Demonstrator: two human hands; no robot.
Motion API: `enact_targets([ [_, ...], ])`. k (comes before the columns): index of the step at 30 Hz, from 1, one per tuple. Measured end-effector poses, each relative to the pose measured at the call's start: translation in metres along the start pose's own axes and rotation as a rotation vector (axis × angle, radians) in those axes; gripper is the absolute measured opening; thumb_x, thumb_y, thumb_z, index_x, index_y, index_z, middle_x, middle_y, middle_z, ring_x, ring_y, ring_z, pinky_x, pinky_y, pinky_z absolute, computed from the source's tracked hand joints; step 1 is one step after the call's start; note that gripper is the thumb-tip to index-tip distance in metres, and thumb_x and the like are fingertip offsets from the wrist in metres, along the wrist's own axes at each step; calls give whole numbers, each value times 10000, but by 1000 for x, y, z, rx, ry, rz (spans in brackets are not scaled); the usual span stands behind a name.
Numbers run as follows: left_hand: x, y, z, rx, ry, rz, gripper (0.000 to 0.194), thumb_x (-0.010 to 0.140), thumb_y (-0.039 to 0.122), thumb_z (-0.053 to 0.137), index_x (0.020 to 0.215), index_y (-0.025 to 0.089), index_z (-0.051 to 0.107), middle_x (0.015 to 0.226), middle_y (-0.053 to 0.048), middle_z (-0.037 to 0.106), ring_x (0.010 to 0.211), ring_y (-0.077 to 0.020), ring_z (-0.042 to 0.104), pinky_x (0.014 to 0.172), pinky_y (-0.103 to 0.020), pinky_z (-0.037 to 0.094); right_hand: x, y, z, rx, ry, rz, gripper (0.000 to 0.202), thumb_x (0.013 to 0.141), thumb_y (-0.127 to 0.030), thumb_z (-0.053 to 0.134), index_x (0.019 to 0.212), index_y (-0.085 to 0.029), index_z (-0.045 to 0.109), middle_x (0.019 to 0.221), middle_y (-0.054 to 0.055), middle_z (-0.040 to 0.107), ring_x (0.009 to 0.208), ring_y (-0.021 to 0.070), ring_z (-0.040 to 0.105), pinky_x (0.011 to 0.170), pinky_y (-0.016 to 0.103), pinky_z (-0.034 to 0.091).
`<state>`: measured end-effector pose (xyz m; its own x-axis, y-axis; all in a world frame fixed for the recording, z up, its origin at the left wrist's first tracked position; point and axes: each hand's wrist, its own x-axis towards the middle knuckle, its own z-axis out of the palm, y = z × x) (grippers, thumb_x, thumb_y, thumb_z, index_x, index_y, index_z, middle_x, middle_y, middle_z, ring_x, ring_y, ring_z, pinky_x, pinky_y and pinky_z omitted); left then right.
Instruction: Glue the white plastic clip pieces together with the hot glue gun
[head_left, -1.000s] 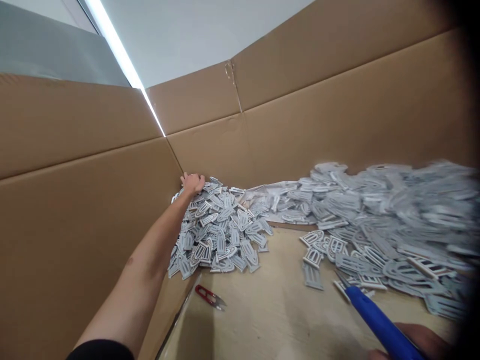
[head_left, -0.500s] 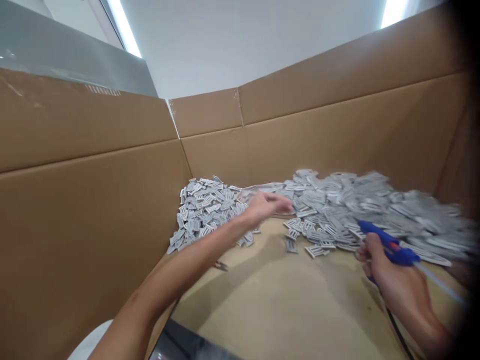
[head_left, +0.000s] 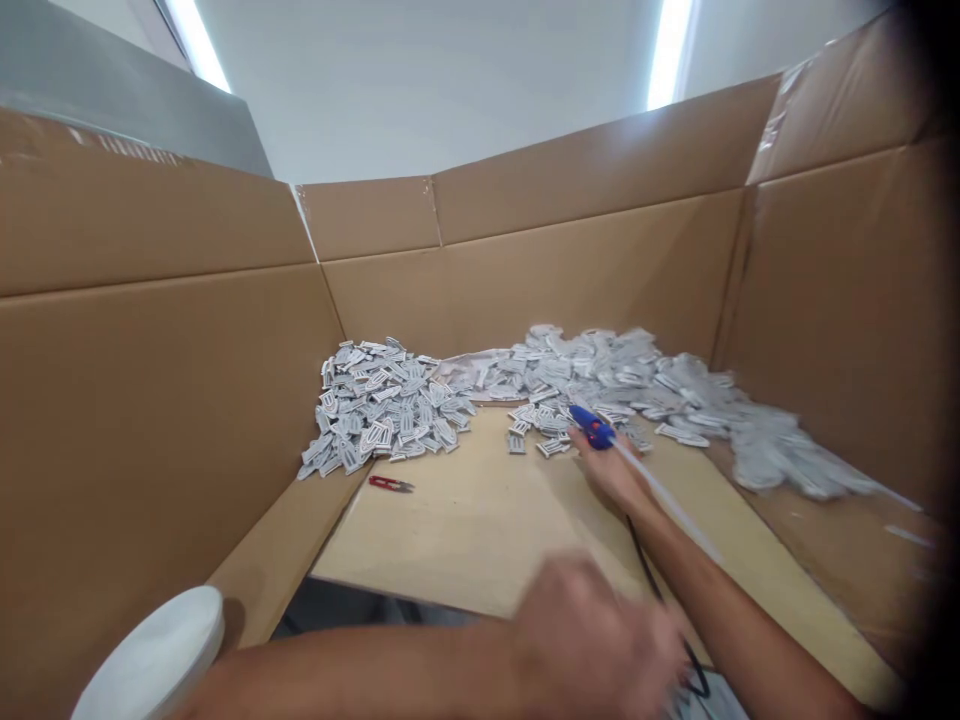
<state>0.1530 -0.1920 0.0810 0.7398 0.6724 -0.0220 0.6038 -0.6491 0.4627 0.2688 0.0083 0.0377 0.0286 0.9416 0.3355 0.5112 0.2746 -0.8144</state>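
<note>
My right hand is wrapped round a blue hot glue gun, its tip pointing up and left toward the pile. A clear glue stick trails from the gun's rear, and a black cord hangs below. Smeared by motion, my left hand is low in front of me, near the table's front edge; its fingers cannot be made out. Beyond the glue gun spreads a heap of grey-white slotted plastic-looking pieces. A second pile of similar pieces lies at the left.
Red-handled thread snips lie on the wooden tabletop. Tall cardboard walls enclose the back and sides. A round white object stands at the lower left.
My left hand has come from the far middle down toward me. The view has turned right, and my right hand still holds the glue gun near the heap.
</note>
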Motion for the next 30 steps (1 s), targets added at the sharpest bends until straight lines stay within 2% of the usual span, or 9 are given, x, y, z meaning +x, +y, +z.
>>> enact_targets([
  [2,18,-53,-23,104,517,-357,391,940,420,392,1091,273,722,869,-165,680,818,-285,662,777,-467,532,1,5,4,-117,-69,-78,279,830,-474,642,854,-196,660,757,69,709,696,228,641,636,296,425],
  [3,26,-80,-32,130,673,-448,346,955,373,410,1109,266,700,930,-161,680,885,-289,656,849,-460,524,2,8,5,-158,-112,-107,237,825,-410,652,906,-188,666,803,73,724,725,223,649,653,286,420],
  [6,40,-148,-44,146,713,-466,332,960,253,426,1204,210,646,1238,-185,636,1181,-313,584,1045,-480,453,5,14,9,-245,-196,-145,229,818,-265,650,1021,-161,670,929,109,753,816,226,673,690,270,404],
  [9,50,-187,-36,225,630,-430,366,982,252,418,1292,205,607,1476,-152,521,1399,-317,424,1131,-517,374,6,16,12,-311,-217,-165,234,830,-191,625,1054,-144,671,998,139,757,879,236,679,720,270,392],
  [14,63,-212,-25,255,622,-532,240,971,275,478,932,159,683,1145,-149,676,1143,-291,566,1025,-443,430,0,13,20,-358,-301,-173,299,816,-272,706,1088,-153,672,1010,127,749,896,247,684,726,270,396],
  [16,61,-218,-27,216,682,-565,159,925,246,548,920,156,678,1038,-130,681,1069,-268,581,989,-392,438,-3,10,27,-401,-322,-185,345,805,-296,727,1116,-160,668,1058,139,739,946,266,681,752,281,403],
  [19,52,-225,-30,211,800,-639,187,854,271,662,1003,159,683,1117,-138,667,1137,-279,557,1011,-379,411,-5,4,35,-459,-327,-204,324,824,-233,675,1142,-168,662,1110,157,720,1003,282,670,779,294,402],
  [22,47,-228,-30,213,817,-705,197,829,358,716,876,167,699,1037,-139,687,1119,-294,569,1030,-395,382,-4,1,37,-460,-359,-210,298,819,-168,636,1116,-170,662,1097,149,721,1008,280,671,778,293,396],
  [30,66,-234,-28,71,957,-751,254,748,387,768,729,182,621,889,-102,659,1023,-281,583,949,-372,402,-7,-2,32,-572,-347,-224,249,803,-143,637,1050,-166,662,1027,157,728,980,287,649,712,300,365],
])
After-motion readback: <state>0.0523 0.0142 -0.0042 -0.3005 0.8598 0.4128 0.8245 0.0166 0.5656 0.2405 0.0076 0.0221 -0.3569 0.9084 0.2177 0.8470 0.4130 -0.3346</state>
